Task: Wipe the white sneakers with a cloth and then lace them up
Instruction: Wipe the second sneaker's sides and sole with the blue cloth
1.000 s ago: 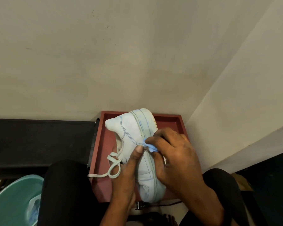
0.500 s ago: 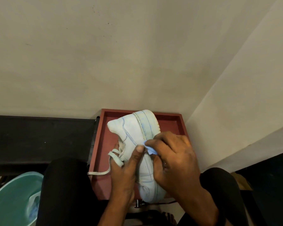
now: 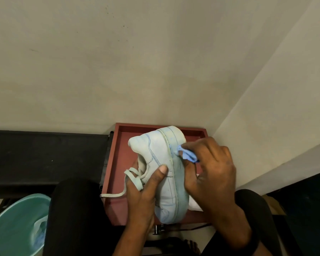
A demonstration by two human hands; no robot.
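1. Cleaning under way: a person holds a white sneaker (image 3: 161, 172) on its side above a red tray (image 3: 121, 157), toe toward the body, heel away and sole edge turned up.
2. The left hand (image 3: 142, 196) grips the sneaker at its opening, with the thumb pressed flat on the side panel and the fingers curled round the collar.
3. The right hand (image 3: 211, 172) has its fingers bunched round a small blue cloth (image 3: 187, 154), pinching it against the midsole near the heel end.
4. Progress, judged from the scene: this is the wiping stage, and work is on the sole edge, which looks greyer than the upper. How much of the shoe is already clean cannot be told.
5. Lacing remains to be done. The lace (image 3: 133, 180) sits loose at the collar, looped over the left fingers, and one free end trails across the tray's near-left rim.
6. A pale shape (image 3: 194, 205) lies in the tray beneath the right hand. It may be the second sneaker, but too little shows to say.
7. The tray sits in the wall corner, beside a black desk (image 3: 44, 154).
8. A teal basin (image 3: 13, 218) at lower left holds a crumpled pale item (image 3: 40, 230), either plastic or fabric. Whether there is water in it cannot be told.
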